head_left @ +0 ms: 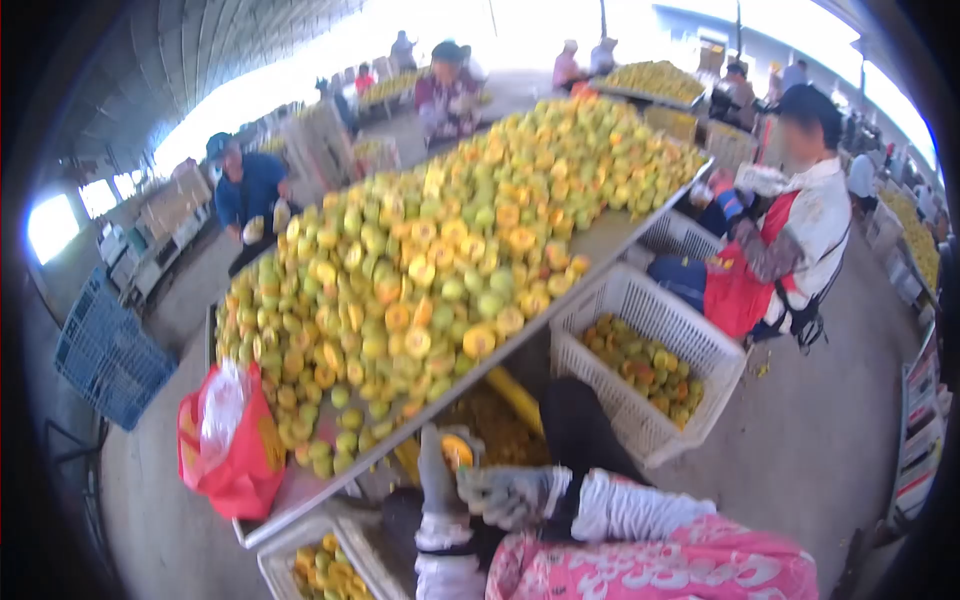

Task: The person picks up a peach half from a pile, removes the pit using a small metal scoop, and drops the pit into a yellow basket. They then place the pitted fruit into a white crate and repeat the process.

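My left hand (438, 475), in a grey glove, points up just below the table's near edge. A halved peach (458, 450), cut side with orange flesh showing, sits in its grip. Close on the right is my right hand (508, 496), also gloved, its fingers curled. Whether it holds a small tool I cannot make out. Beyond both hands a large heap of yellow-green peaches (400, 270), many halved, covers the metal table (612, 248).
A white crate (640, 440) of peaches stands right of my knees, another crate (275, 570) at lower left. A red bag (235, 450) lies on the table's left corner. A seated co-worker (790, 230) is at right; a blue crate (115, 350) stands left.
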`<state>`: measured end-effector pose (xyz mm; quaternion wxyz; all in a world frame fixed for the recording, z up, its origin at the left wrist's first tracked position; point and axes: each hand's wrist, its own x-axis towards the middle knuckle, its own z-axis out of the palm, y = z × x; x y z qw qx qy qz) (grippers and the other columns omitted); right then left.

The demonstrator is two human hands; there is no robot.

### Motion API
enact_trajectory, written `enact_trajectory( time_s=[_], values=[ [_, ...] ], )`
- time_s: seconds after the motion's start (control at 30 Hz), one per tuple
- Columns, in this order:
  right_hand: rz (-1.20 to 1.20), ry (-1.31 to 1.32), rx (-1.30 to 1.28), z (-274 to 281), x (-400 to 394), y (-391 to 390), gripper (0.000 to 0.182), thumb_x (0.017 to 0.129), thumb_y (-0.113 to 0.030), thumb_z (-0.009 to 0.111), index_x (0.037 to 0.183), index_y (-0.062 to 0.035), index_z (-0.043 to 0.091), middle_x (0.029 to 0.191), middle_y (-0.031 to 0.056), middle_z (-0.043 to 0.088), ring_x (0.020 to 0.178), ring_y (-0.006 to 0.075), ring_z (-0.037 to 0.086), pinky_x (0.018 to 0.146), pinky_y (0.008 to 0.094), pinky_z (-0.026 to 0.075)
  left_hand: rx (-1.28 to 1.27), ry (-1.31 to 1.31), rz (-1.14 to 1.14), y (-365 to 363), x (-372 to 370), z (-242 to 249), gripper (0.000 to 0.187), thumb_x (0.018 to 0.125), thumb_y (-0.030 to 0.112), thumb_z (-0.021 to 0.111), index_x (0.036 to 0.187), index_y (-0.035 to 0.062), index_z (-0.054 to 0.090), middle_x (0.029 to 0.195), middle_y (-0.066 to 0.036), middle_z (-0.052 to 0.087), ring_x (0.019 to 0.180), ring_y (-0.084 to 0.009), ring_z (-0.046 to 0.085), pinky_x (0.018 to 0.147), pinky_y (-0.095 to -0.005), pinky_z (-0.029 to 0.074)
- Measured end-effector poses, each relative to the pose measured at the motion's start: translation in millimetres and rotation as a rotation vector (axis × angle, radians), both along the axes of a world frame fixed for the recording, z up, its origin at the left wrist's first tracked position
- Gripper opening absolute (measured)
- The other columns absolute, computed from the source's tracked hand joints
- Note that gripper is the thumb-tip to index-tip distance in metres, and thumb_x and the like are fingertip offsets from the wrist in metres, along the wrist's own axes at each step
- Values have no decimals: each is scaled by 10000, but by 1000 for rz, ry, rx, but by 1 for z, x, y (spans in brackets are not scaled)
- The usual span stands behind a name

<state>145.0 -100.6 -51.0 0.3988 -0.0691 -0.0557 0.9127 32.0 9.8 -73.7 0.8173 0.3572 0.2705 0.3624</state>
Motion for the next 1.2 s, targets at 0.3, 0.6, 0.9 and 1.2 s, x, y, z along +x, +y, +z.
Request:
enact_trajectory(
  time_s=[0.3,0.6,0.9,1.2],
  values=[
    [26,-303,154,-9,-1,4,348,1011,-439,527,867,-126,485,550,-83,296,410,35,252,363,213,188,-472,-141,487,11,-2,-28,632,963,662,405,1054,65,589,864,-140,670,600,-186,574,503,-263,443],
    [-410,-1415,64,-78,1,32,310,976,-364,570,954,-55,578,668,47,597,583,148,595,541,328,459,-195,10,384,10,-55,-4,639,982,659,354,1065,70,590,891,-126,663,605,-172,568,480,-236,402],
    [-673,-1889,572,-45,-25,24,238,963,-255,610,983,-45,500,703,195,622,631,368,655,555,441,479,111,315,390,0,-46,-32,529,1042,495,348,1046,38,614,941,-94,662,748,-159,618,625,-275,506],
    [-292,-2129,508,-61,-29,32,269,987,-309,494,1056,-50,521,880,260,673,845,456,656,731,543,492,272,612,645,-23,-19,-29,370,1020,334,517,1063,-13,638,972,-93,661,845,-192,634,784,-315,504]
  ],
)
